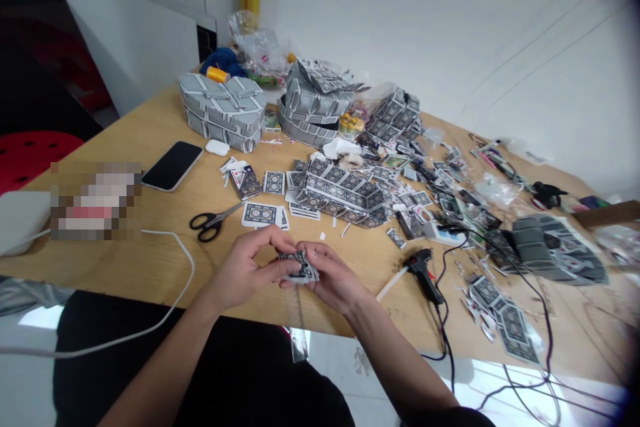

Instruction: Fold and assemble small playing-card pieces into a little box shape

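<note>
Between both hands, just above the table's front edge, is a small folded playing card point(299, 265) with a black-and-white pattern. My left hand point(249, 267) pinches its left side between thumb and fingers. My right hand point(336, 277) grips its right side, fingers partly hidden behind it. A clear ruler point(297, 327) juts over the edge below the hands. Beyond them lie loose patterned cards point(262, 213) and an open box made of cards point(345, 192). Black scissors point(207, 224) rest to the left, and a black glue gun point(424, 275) lies to the right.
Woven card boxes point(225, 110) stand at the back of the wooden table point(125, 267). A phone point(173, 165) and a white cable point(187, 260) are at the left. Card scraps point(450, 167) and black cords point(447, 337) spread over the right side.
</note>
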Demonstrator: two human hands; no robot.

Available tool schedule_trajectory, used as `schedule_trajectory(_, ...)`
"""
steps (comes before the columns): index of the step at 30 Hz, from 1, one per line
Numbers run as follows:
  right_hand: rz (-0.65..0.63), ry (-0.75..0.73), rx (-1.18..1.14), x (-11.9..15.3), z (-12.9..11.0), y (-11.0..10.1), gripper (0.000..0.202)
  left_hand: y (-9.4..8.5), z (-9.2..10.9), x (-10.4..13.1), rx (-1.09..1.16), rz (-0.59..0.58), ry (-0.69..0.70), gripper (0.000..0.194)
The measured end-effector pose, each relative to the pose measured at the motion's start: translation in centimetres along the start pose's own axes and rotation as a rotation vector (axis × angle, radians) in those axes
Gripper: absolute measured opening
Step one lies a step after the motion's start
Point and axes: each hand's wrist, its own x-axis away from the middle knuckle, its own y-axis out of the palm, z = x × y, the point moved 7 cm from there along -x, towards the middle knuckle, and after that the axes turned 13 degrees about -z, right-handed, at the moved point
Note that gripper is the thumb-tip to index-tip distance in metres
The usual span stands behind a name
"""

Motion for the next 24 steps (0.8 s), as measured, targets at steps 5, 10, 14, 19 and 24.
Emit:
schedule_trajectory(5, 0.077, -0.051, 0.044, -0.1, -0.5, 0.0, 0.040, 0.6, 1.9, 0.1, -0.413, 0.040, 0.070, 0.023)
schedule_trajectory(10, 0.121, -0.132, 0.039, -0.1, -1.1, 0.1, 0.031, 2.0, 3.0, 0.2, -0.669, 0.020, 0.166, 0.056)
schedule_trajectory(14, 0.179, -0.143, 0.044, 0.0, -1.2, 0.0, 0.036, 2.2, 2.4, 0.3, -0.690, 0.049, 0.150, 0.057)
schedule_trajectory(19, 0.214, -0.157, 0.048, 0.2, -1.3, -0.3, 0.038, 2.3, 2.0, 0.1, -0.657, 0.024, 0.117, 0.021)
schedule_trajectory(24, 0.231, -0.196, 0.026, 0.3, -1.2, -0.5, 0.035, 2.5, 2.3, 0.0, -0.733, 0.023, 0.161, 0.017)
